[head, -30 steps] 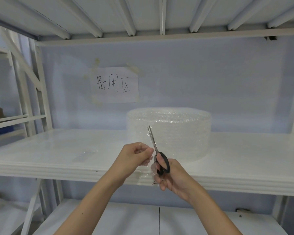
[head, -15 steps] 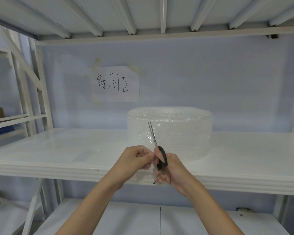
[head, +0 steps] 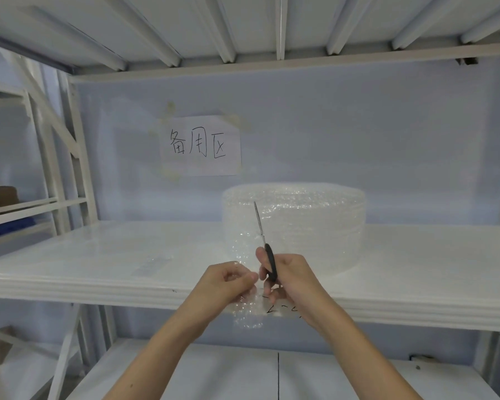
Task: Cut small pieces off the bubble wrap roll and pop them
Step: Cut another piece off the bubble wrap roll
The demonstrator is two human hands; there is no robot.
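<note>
Cutting bubble wrap at the shelf edge

The right hand [head: 293,280] grips upright scissors [head: 264,242]; the left hand [head: 224,285] pinches the loose bubble wrap sheet [head: 247,316]. The bubble wrap roll [head: 295,223] stands behind on the shelf [head: 98,255].

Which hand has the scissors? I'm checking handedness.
The right hand holds the scissors, blades up; the left hand only pinches the bubble wrap piece.

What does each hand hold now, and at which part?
The right hand holds the scissors by the black handle, blades up. The left hand pinches the bubble wrap strip at its upper edge.
</note>
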